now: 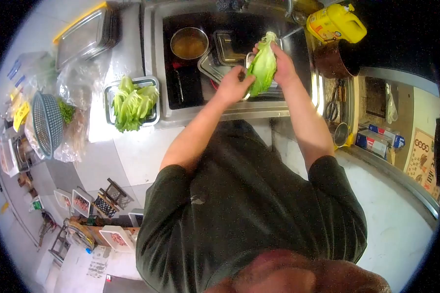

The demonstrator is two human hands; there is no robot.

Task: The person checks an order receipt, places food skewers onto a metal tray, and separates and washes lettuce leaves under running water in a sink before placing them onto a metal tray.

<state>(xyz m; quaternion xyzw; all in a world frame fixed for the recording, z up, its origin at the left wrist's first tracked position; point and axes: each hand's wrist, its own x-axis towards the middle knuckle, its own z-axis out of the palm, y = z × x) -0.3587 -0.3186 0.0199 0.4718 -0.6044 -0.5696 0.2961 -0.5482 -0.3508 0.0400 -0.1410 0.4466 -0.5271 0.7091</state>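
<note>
A pale green romaine lettuce [264, 66] is held over the sink, its cut base up and leaf tips down. My right hand [283, 66] is closed around its upper part from the right side. On the other side, my left hand [233, 87] has its fingers bent against the lower leaf edge, pinching it. Loose lettuce leaves [134, 103] lie heaped in a metal tray [156, 117] on the counter left of the sink. Beneath the hands, metal trays [211, 66] sit in the dark sink [188, 100], partly hidden by my left hand.
A round pot with brownish liquid [189, 44] stands in the sink's left part. A yellow jug [335, 24] and a dark pot [335, 61] are at the right. Stacked trays [83, 39], plastic bags [78, 85] and a blue-grey basket [47, 124] are at the left.
</note>
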